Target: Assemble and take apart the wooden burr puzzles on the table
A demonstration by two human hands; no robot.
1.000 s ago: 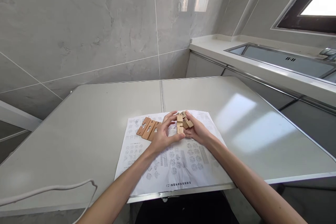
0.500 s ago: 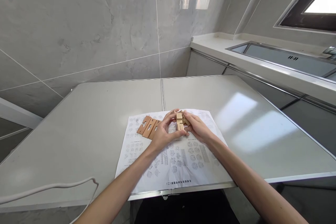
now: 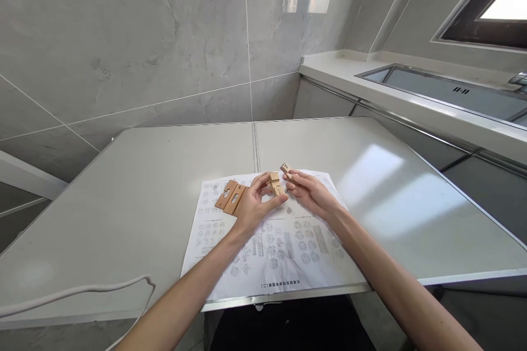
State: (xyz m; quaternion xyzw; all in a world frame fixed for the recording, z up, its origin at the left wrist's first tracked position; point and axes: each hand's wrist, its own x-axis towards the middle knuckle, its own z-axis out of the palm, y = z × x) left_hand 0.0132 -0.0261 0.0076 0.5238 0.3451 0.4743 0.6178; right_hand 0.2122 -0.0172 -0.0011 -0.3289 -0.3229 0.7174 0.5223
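In the head view, the left hand [image 3: 256, 204] grips a pale notched wooden block [image 3: 278, 188] between thumb and fingers, tilted above the printed sheet [image 3: 224, 288]. The right hand [image 3: 313, 195], just beside it, pinches a smaller wooden piece [image 3: 285, 167] marked 3, its fingers partly covering it; the two held pieces seem to be apart, though the fingers make the gap hard to judge. Left of the left hand, two flat brown slotted pieces, marked 1 [image 3: 219, 204] and 2 [image 3: 233, 207], lie side by side on the sheet. The sheet lies on the pale desk [image 3: 164, 186] at its near edge. A white cable [image 3: 82, 289] crosses the desk's near left corner.
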